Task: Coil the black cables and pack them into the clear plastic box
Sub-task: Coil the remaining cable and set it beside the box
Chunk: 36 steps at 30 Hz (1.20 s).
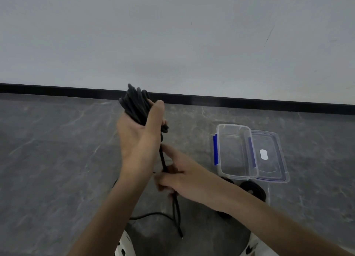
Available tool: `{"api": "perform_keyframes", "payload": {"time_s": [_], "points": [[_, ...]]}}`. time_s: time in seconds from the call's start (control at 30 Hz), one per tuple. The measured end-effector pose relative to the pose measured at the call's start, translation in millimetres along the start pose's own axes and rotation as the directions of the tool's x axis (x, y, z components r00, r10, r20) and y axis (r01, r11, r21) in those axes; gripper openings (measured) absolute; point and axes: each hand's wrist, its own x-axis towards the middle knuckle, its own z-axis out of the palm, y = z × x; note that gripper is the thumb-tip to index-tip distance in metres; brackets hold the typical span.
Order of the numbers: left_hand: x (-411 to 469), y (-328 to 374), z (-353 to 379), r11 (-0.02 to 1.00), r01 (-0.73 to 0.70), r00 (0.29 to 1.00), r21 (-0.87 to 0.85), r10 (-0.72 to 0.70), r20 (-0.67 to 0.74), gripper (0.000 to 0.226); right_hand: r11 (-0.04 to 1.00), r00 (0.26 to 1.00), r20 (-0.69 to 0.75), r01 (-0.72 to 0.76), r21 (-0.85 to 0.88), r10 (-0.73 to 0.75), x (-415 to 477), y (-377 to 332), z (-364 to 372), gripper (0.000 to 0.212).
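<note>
One open clear box point(236, 152); two coils point(253, 190) beside it, partly behind right forearm point(230, 198). Left hand point(138, 136) grips third coil point(134, 103); right hand point(176, 177) pinches its tail point(163, 157).

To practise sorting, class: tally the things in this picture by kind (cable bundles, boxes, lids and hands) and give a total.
Cable bundles: 3 (held bundle, floor bundle, half-hidden bundle behind the right forearm)
Boxes: 1 (clear box)
Lids: 1 (clear lid)
Hands: 2 (left hand gripping the held bundle, right hand on its loose end)
Total: 7
</note>
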Motion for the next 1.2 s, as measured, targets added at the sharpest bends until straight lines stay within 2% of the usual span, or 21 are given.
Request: {"api": "perform_keyframes", "payload": {"time_s": [0.1, 0.2, 0.27, 0.37, 0.4, 0.5, 0.63, 0.7, 0.8, 0.9, 1.0, 1.1, 1.2], "points": [[-1, 1, 2, 0.995, -0.004, 1.0, 0.095, 0.005, -0.006, 0.024, 0.996, 0.999, -0.033, 0.027, -0.086, -0.03, -3, -2, -3, 0.036], [-1, -3, 3, 0.984, 0.0, 1.0, 0.177, 0.001, -0.002, 0.024, 0.997, 0.999, -0.044, 0.025, -0.079, -0.028, -5, -3, -7, 0.027], [-2, -7, 4, 0.962, -0.057, 0.998, 0.268, 0.049, 0.034, 0.027, 0.999, 1.0, -0.01, 0.026, -0.035, -0.026, -5, -3, -8, 0.026], [-3, -9, 4, 0.868, -0.173, 0.985, 0.466, 0.15, 0.086, 0.028, 0.996, 0.998, 0.065, -0.028, 0.087, 0.022, -8, -4, -9, 0.026], [-3, -9, 5, 0.817, -0.211, 0.977, 0.536, 0.182, 0.108, 0.029, 0.996, 0.996, 0.088, -0.042, 0.081, 0.035, -9, -4, -8, 0.025], [-3, -9, 4, 0.658, -0.266, 0.964, 0.705, 0.202, 0.176, 0.04, 0.998, 0.997, 0.072, 0.026, -0.06, -0.021, -10, -2, -11, 0.022], [3, -14, -2, 0.51, -0.226, 0.974, 0.83, 0.099, 0.204, 0.056, 0.976, 0.998, 0.01, 0.068, -0.208, -0.067, -11, -6, -24, 0.021], [2, -14, -2, 0.453, -0.244, 0.966, 0.858, 0.042, 0.253, 0.058, 0.926, 0.994, 0.011, 0.107, -0.361, -0.111, -12, -7, -28, 0.018], [-2, -15, 1, 0.331, -0.327, 0.932, 0.885, -0.044, 0.36, 0.062, 0.785, 0.986, 0.049, 0.159, -0.598, -0.162, -9, -3, -33, 0.021], [2, -17, -2, 0.361, -0.345, 0.899, 0.867, -0.139, 0.415, 0.072, 0.695, 0.974, 0.063, 0.201, -0.69, -0.219, -7, -1, -45, 0.022], [4, -19, -8, 0.425, -0.325, 0.885, 0.845, -0.178, 0.43, 0.083, 0.634, 0.937, 0.043, 0.267, -0.725, -0.346, -5, -1, -54, 0.027], [2, -18, -9, 0.487, -0.314, 0.865, 0.815, -0.206, 0.457, 0.085, 0.665, 0.91, 0.028, 0.323, -0.673, -0.414, -4, -1, -57, 0.021], [3, -22, -13, 0.529, -0.336, 0.832, 0.779, -0.222, 0.509, 0.089, 0.727, 0.923, 0.043, 0.329, -0.603, -0.382, -5, -2, -61, 0.008]]}}
